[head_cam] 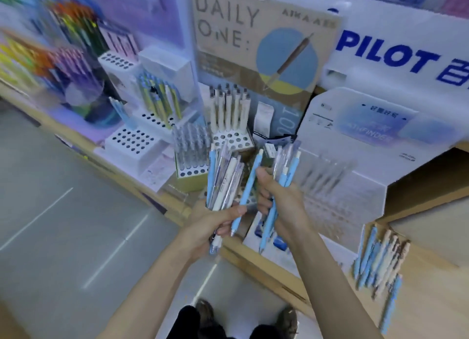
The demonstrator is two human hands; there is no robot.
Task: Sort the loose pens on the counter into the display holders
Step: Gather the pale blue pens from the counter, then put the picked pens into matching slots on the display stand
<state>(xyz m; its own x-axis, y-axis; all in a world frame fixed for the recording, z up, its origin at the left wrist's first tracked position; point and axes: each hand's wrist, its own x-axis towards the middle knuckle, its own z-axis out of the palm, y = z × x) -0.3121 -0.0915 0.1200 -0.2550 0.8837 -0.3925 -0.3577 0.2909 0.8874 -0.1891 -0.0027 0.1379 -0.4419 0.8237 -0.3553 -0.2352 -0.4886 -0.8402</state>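
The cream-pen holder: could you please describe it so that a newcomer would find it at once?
Look for the tan DAILY ONE sign at the back of the counter. Directly below it stands the holder, its cream pens upright with dark tops. Its neighbours hold clear pens or blue-and-yellow pens.

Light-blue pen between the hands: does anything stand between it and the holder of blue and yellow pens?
Yes: the left hand's pen bundle and the clear-pen holder behind it sit on the straight line to the blue-and-yellow holder.

One head-worn wide-angle view looks forward and down, close over the counter point(431, 300) edge.
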